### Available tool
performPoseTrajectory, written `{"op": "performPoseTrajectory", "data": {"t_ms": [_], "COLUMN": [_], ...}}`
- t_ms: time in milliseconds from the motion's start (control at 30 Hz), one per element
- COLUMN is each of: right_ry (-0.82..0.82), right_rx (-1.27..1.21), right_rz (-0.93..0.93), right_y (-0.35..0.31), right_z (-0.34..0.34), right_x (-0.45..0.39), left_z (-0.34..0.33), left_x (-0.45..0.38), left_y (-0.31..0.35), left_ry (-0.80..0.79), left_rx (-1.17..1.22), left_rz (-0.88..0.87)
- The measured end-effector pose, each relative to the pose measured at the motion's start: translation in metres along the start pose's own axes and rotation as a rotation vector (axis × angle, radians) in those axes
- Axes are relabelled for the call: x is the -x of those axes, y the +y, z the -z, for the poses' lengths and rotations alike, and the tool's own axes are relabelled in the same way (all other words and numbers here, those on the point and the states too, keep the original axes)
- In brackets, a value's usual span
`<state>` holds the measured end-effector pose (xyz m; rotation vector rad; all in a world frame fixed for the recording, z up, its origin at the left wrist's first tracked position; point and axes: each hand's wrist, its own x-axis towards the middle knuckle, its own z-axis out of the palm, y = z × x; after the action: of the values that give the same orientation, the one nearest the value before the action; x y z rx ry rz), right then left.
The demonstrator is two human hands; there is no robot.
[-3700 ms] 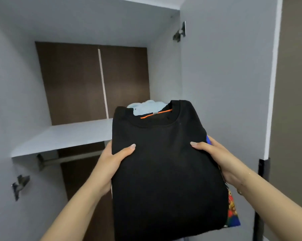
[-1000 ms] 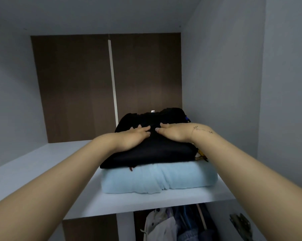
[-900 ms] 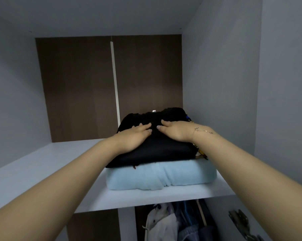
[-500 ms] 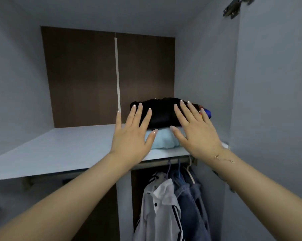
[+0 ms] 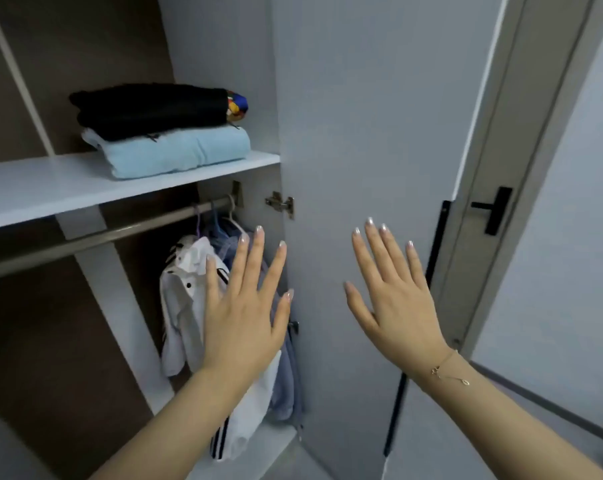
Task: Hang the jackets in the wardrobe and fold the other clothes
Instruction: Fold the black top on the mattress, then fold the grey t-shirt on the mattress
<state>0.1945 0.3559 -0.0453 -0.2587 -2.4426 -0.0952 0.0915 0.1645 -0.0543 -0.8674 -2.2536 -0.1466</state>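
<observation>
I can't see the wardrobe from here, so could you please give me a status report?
Left hand, right hand open, empty. Folded clothes stacked on shelf; jackets hung. Nothing blocking.
</observation>
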Motion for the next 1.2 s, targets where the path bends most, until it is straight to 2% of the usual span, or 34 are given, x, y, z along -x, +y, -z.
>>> {"op": "performPoseTrajectory", "data": {"t_ms": [233, 433, 567, 800, 1000, 1200], "right_ry": [-0.109, -0.169, -0.216, -0.268, -0.322, -0.362], "right_rx": [0.160, 0.261, 0.337, 0.382, 0.416, 0.440], "right_rz": [-0.162, -0.538, -0.671, -1.074, -1.366, -1.540], "right_y": [0.114, 0.221, 0.287, 0.360, 0.407, 0.485], "right_z": [0.049, 0.105, 0.148, 0.204, 0.218, 0.192], "right_x": [0.131, 0.287, 0.382, 0.552, 0.644, 0.702], "left_z": [-0.018, -0.004, 0.011, 0.033, 0.024, -0.025], "left_x": [0.016, 0.043, 0.076, 0.141, 0.177, 0.191], "left_y": [0.171, 0.375, 0.504, 0.685, 0.814, 0.940], "left_ry": [-0.060, -0.155, -0.222, -0.309, -0.410, -0.504], "left_rx": [0.223, 0.430, 0.513, 0.640, 0.705, 0.752], "left_rz": [-0.250, -0.512, -0.659, -0.932, -1.156, -1.300]}}
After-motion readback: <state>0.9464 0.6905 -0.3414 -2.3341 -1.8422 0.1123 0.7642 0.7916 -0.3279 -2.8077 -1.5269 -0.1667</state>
